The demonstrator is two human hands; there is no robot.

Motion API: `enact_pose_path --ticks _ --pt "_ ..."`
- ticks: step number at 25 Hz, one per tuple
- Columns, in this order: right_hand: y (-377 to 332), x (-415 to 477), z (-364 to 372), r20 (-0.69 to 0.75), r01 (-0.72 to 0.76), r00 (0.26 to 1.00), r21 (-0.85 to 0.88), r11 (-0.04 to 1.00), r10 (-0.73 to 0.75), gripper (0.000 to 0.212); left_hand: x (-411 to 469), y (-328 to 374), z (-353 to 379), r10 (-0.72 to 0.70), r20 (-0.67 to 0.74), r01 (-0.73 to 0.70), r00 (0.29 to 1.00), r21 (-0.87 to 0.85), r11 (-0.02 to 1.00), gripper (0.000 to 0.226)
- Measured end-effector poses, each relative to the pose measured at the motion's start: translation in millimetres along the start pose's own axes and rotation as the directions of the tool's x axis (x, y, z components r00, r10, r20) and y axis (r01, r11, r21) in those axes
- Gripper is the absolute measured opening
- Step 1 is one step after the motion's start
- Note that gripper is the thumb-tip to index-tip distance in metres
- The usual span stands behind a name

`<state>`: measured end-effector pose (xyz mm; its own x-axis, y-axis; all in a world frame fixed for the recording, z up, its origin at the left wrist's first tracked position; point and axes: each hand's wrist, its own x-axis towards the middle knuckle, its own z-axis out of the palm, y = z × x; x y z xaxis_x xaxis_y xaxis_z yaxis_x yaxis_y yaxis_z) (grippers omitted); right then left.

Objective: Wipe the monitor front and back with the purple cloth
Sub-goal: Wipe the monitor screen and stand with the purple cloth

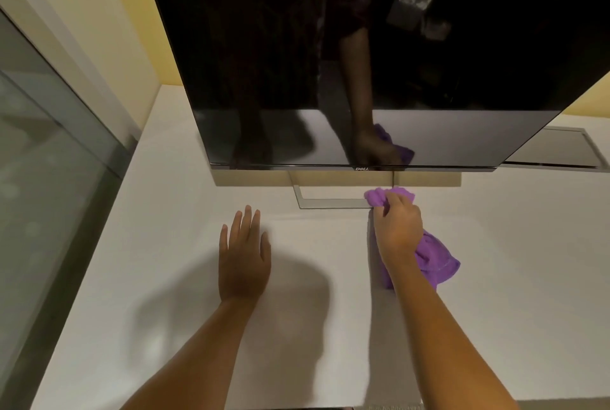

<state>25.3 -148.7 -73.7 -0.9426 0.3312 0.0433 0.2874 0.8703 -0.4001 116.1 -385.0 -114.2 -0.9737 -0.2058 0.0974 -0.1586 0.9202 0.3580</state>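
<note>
Our right hand point(397, 228) has its fingers curled round a bunched purple microfibre cloth point(437, 259). One wad pokes out past the fingertips and a longer tail hangs out behind the wrist onto the desk. Our left hand point(244, 254) lies palm down, fingers straight and close together, holding nothing.

Both hands are on the plain white desk top point(495, 244). Just ahead of the right fingertips, touching the front wad of cloth, is the thin silver frame of the monitor's foot point(330, 204). Directly above that hangs the lower edge of the wide black glossy monitor point(297, 46). Its dark screen mirrors the cloth and the arm. To the right, beyond the cloth hand, a grey metal flap point(554, 149) sits flush in the desk. Far left of the resting hand is a glass panel point(49, 145).

We judge that the cloth is at the foot, not yet on the screen, and we cannot see the monitor's back at all.

What could go wrong from here:
- **Tipping:** the panel looks large for so slight a foot, and no hand steadies it. A firm push could rock it backward or twist it.
- **Streaks:** wiping with a tight wad touches little glass, so it may leave streaks that a glossy face will show.
- **Snagging:** the trailing tail could catch on the foot as we lift.
</note>
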Motion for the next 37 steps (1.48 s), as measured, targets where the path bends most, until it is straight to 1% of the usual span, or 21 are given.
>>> enact_pose_path --ticks 3,5,7,9,12,14,15,16,17,19,20,21,22,23,24,26,28,31,33,35,37 --pt "-7.1 -24.8 -13.3 0.026 0.037 0.999 0.227 0.973 -0.044 0.024 -0.4 0.4 -0.2 0.0 0.007 0.0 1.0 -0.005 1.0 0.054" --pt "-6.2 -15.9 -17.0 -0.065 -0.028 0.996 0.342 0.939 0.054 0.024 -0.2 0.2 0.1 0.0 0.006 0.0 1.0 -0.007 1.0 0.054" --pt "-3.8 1.8 -11.1 -0.103 -0.109 0.985 0.259 0.96 0.139 0.032 0.8 0.7 -0.4 -0.001 0.0 0.001 1.0 -0.007 1.0 0.054" --pt "-2.4 4.5 2.9 -0.067 -0.126 0.989 0.097 0.987 0.132 0.037 0.0 0.9 -0.9 0.005 0.0 -0.005 1.0 -0.005 1.0 0.059" --pt "-21.8 -20.8 15.0 -0.02 -0.112 0.993 0.013 0.994 0.113 0.039 -0.5 1.6 -0.5 0.003 -0.011 -0.003 1.0 0.0 1.0 0.06" --pt "-41.9 -40.7 23.9 -0.003 0.009 1.0 0.029 1.0 -0.008 0.041 -0.1 3.1 -0.6 0.0 -0.012 0.0 1.0 0.004 1.0 0.057" --pt "-53.5 -50.6 29.7 0.004 0.093 0.996 -0.026 0.995 -0.093 0.044 0.2 2.9 -0.3 0.001 -0.009 -0.001 1.0 0.006 1.0 0.057" --pt "-65.7 -58.8 34.2 0.054 0.17 0.985 -0.087 0.982 -0.166 0.047 0.4 2.5 -0.1 0.001 -0.005 -0.001 1.0 0.009 1.0 0.057" --pt "-76.8 -64.5 38.3 0.125 0.224 0.969 -0.081 0.971 -0.213 0.047 1.1 2.4 -0.2 0.0 0.001 0.0 1.0 0.013 1.0 0.057" --pt "-91.1 -67.8 39.1 0.235 0.246 0.937 0.079 0.966 -0.258 0.043 1.0 3.3 -0.6 0.001 0.01 -0.002 1.0 0.012 1.0 0.058" --pt "-95.5 -64.0 35.7 0.218 0.234 0.937 0.186 0.954 -0.272 0.041 1.3 3.5 -0.5 0.004 0.012 -0.004 1.0 0.014 1.0 0.058" --pt "-98.0 -56.3 36.1 0.147 0.26 0.942 0.242 0.935 -0.301 0.039 1.9 2.8 -0.1 0.003 0.013 -0.003 1.0 0.015 1.0 0.059" --pt "-99.1 -45.7 36.0 0.105 0.307 0.936 0.231 0.923 -0.337 0.04 2.3 1.9 0.5 -0.001 0.013 0.0 1.0 0.017 1.0 0.058" --pt "-100.5 -35.1 34.2 0.123 0.371 0.912 0.163 0.914 -0.392 0.04 2.7 0.9 1.5 -0.001 0.012 0.0 1.0 0.02 1.0 0.058" --pt "-102.0 -27.4 33.4 0.186 0.454 0.871 0.053 0.89 -0.455 0.042 2.5 -0.2 2.3 0.001 0.011 -0.002 1.0 0.024 1.0 0.058" --pt "-102.8 -19.1 37.0 0.291 0.607 0.777 -0.115 0.786 -0.558 0.044 1.6 -1.6 3.4 0.002 0.015 -0.002 1.0 0.031 1.0 0.059" --pt "-100.8 -20.4 39.2 0.318 0.646 0.753 -0.192 0.739 -0.576 0.044 2.6 -2.2 4.7 -0.003 0.014 0.002 1.0 0.036 0.999 0.056" --pt "-88.3 -26.1 43.0 0.307 0.667 0.735 -0.166 0.726 -0.605 0.042 2.4 -1.7 5.7 -0.001 0.003 0.0 1.0 0.022 1.0 0.052" --pt "-76.4 -32.3 40.1 0.263 0.709 0.701 -0.15 0.689 -0.663 0.04 1.6 -2.0 5.1 0.003 -0.015 -0.003 1.0 0.006 1.0 0.049" --pt "-61.2 -37.9 40.4 0.202 0.722 0.691 -0.147 0.676 -0.694 0.045 0.6 -2.2 4.9 0.004 -0.022 -0.004 1.0 -0.009 1.0 0.048" --pt "-47.1 -40.2 41.2 0.187 0.715 0.698 -0.138 0.685 -0.691 0.049 -0.4 -1.7 4.2 0.008 -0.025 -0.009 1.0 -0.015 1.0 0.048"
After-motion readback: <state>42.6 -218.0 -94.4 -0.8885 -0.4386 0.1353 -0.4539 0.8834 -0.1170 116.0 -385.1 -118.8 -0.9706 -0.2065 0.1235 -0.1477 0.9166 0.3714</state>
